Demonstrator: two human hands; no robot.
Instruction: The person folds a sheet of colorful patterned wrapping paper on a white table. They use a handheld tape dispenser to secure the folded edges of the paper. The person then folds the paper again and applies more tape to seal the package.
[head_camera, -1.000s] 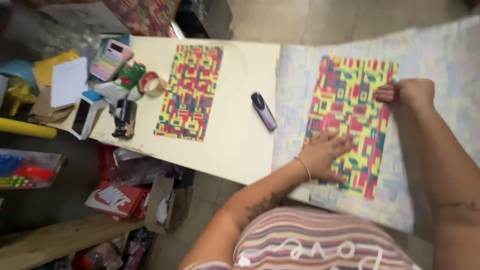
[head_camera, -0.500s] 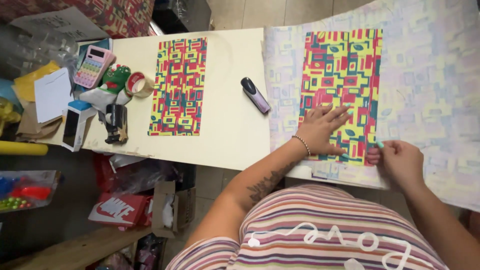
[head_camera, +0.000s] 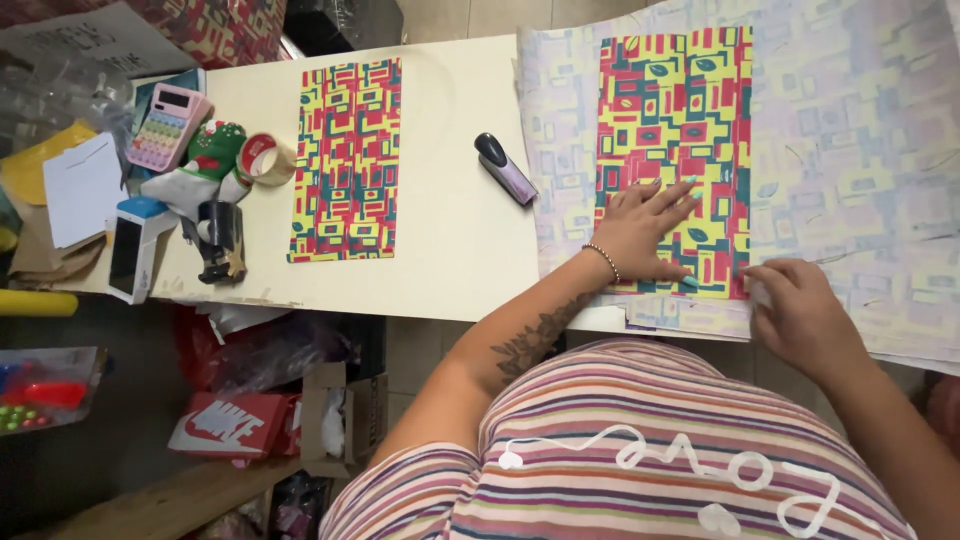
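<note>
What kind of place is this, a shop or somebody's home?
Probably a small gift-wrapping or stationery counter, though it could be a home craft table. A left hand presses a patterned sheet flat on wrapping paper, and a tape roll, stapler and calculator lie on the table.

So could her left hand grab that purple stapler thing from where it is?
Probably yes. The left hand lies flat on the colourful patterned sheet, and the purple stapler sits on the cream table just off to that hand's side. Nothing lies between them, so the way looks free.
</note>
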